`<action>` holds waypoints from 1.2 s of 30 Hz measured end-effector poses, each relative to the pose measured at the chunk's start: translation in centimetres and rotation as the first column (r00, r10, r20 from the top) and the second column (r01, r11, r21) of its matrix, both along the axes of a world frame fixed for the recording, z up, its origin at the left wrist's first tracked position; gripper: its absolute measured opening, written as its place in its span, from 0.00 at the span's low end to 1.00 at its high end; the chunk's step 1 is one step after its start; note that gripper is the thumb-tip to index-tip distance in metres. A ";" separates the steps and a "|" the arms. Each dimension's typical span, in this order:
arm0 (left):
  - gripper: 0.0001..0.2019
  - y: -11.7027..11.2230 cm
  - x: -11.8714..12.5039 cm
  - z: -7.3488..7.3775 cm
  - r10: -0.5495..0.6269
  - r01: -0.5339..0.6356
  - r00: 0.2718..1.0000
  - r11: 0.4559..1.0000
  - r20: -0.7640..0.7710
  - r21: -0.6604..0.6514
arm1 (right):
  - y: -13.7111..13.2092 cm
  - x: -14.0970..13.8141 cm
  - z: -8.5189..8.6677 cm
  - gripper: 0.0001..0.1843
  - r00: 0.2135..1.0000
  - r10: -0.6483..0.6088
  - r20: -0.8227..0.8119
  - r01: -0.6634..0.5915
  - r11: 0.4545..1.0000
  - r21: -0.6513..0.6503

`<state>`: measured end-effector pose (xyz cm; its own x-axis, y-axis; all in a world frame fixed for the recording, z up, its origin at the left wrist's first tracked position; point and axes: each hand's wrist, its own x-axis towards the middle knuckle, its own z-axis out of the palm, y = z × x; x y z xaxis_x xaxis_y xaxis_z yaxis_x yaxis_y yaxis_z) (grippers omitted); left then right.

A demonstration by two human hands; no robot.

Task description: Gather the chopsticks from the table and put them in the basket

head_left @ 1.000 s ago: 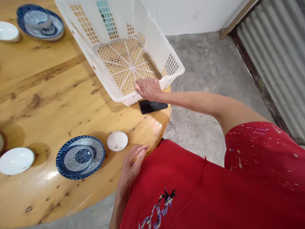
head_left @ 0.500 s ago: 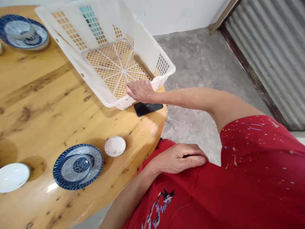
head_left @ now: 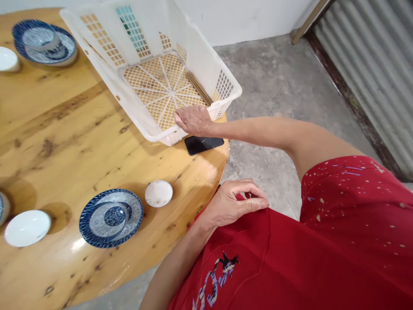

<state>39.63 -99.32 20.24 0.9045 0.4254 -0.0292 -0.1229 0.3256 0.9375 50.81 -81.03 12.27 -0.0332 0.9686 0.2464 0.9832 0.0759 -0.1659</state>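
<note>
My right hand (head_left: 192, 120) grips the near rim of a white plastic basket (head_left: 112, 75) that sits tilted at the edge of the round wooden table (head_left: 64, 129). Thin chopsticks (head_left: 200, 88) lie along the basket's floor by its right wall. My left hand (head_left: 235, 202) rests against my red shirt (head_left: 290, 258), with fingers curled and pinching the fabric. A black phone (head_left: 204, 144) lies on the table just below my right hand.
On the table near me stand a blue patterned plate with a bowl (head_left: 111, 217), a small white saucer (head_left: 158, 193) and a white dish (head_left: 27, 227). Another blue plate with a cup (head_left: 45, 41) sits far left. Concrete floor and a corrugated metal wall (head_left: 371, 64) lie to the right.
My left hand left the table edge, moved to my shirt and now pinches the fabric. My right hand has stayed on the basket rim.
</note>
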 end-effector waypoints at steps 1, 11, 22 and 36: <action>0.06 0.0 0.0 0.1 0.000 0.000 1.000 1.000 -0.008 0.010 | 0.0 0.0 0.0 0.68 0.999 0.028 0.020 -0.028 1.000 -0.008; 0.10 0.2 0.4 0.2 -0.086 0.085 0.996 0.996 -0.028 -0.011 | -0.2 0.1 0.9 0.59 0.986 0.117 0.120 -0.107 0.990 -0.090; 0.10 0.8 0.3 0.7 0.021 -0.026 0.997 0.997 -0.070 -0.072 | 0.4 0.0 -0.3 0.67 0.991 0.044 -0.123 -0.035 0.997 0.074; 0.10 2.3 0.3 0.3 -0.180 0.185 0.982 0.973 -0.051 0.141 | 0.1 0.1 0.3 0.66 0.997 0.080 -0.015 -0.081 0.996 -0.039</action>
<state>39.95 -96.98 20.52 0.9667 0.2556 -0.0144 -0.0382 0.1997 0.9791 50.92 -80.95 12.53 -0.1083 0.9720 0.2084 0.9718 0.1477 -0.1836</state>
